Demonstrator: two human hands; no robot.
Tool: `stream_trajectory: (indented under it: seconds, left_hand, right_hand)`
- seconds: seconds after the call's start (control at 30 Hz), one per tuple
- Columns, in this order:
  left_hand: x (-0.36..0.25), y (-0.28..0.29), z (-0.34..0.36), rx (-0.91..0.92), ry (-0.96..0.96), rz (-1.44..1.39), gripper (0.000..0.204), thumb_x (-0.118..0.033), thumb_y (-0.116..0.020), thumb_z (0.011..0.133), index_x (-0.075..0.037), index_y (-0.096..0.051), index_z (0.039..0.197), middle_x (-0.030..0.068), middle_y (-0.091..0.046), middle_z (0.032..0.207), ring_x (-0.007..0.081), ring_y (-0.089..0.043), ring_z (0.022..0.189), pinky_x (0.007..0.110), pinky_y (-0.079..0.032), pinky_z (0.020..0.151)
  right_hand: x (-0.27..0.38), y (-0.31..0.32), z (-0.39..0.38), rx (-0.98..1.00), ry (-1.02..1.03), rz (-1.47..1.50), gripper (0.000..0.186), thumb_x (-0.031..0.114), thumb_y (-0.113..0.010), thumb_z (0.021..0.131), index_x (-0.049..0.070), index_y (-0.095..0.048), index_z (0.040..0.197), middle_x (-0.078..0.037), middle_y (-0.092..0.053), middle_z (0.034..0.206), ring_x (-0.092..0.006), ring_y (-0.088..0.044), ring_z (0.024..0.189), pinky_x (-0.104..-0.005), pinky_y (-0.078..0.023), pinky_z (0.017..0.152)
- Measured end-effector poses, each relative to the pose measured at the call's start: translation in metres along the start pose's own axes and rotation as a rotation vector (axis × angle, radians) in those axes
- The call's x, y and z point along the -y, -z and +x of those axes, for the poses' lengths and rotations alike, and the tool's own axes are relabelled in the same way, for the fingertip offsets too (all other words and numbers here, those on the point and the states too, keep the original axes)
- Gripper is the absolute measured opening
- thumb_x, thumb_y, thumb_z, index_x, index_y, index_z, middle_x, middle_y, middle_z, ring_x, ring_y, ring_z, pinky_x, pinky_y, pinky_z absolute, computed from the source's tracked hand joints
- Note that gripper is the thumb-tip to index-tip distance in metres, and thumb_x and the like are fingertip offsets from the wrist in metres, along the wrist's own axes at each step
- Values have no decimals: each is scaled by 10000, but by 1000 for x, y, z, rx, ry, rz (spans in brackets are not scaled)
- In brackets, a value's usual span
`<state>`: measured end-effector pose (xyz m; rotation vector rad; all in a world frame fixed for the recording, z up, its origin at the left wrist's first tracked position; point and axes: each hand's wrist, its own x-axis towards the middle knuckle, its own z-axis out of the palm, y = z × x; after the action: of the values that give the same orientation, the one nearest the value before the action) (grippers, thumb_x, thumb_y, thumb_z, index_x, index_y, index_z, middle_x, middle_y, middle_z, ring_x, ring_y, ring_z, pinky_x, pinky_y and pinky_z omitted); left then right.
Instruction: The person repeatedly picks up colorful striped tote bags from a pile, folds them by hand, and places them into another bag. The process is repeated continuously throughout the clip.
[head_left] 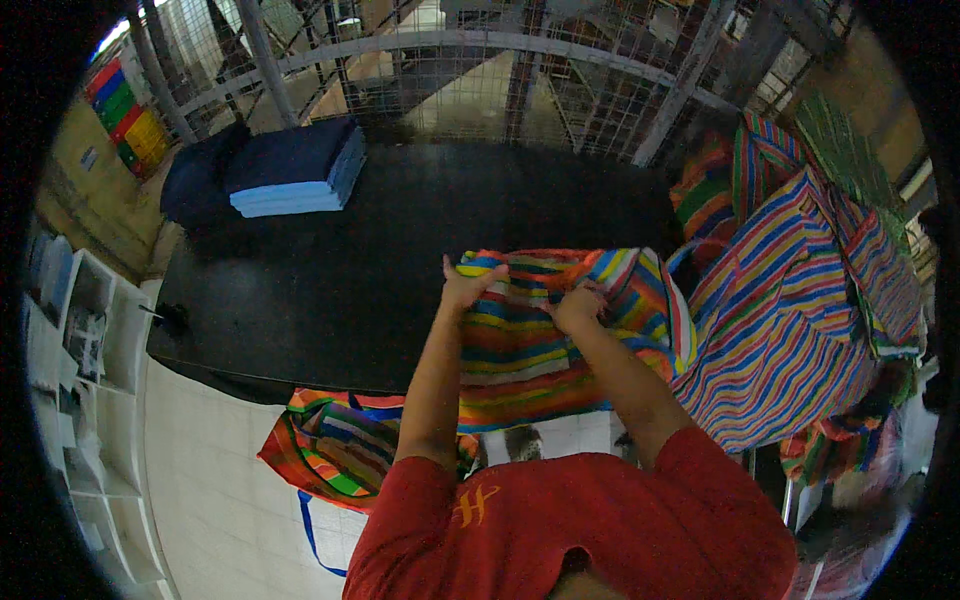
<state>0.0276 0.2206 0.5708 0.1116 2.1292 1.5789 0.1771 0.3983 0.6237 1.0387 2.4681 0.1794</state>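
A multicoloured striped woven bag (520, 365) lies across the front edge of the black table, its lower part hanging over the edge toward me. My left hand (472, 287) grips the bag's far left corner, thumb and index finger apart around the fabric. Farther right, my right hand (577, 308) is closed on a fold of the same bag near its upper middle; some of its fingertips are hidden in the cloth. A looser striped part (650, 300) bunches up to the right of my right hand.
More striped bags (770, 320) are heaped on the table's right side. Folded dark and light blue cloth (295, 175) is stacked at the far left of the black table (400, 215). Another striped bag (340, 445) sits below the front edge. White shelving (110, 390) stands left; wire mesh (440, 90) rises behind.
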Motion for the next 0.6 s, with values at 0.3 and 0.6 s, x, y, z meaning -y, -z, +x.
stream_trajectory:
  seconds: [0.3,0.6]
  left_hand:
    - [13,38,-45,267,167,-542,432,-258,-778,812,-42,-640,1159,99,-702,1079,242,-676,954,401,-542,865]
    - [-93,115,-243,267,-340,-234,302,-134,-790,795,-9,-709,1058,40,-718,1006,119,-637,894,302,-527,834]
  right_hand:
    - [-50,40,35,0,484,51,1009,643,-792,643,93,-458,1420,-190,-390,1453,-437,-474,1271,-556,-497,905]
    - [-51,162,-44,-242,1495,270,1548,524,-940,357,211,-39,1577,-135,-216,1602,-382,-155,1486,-720,-19,1112]
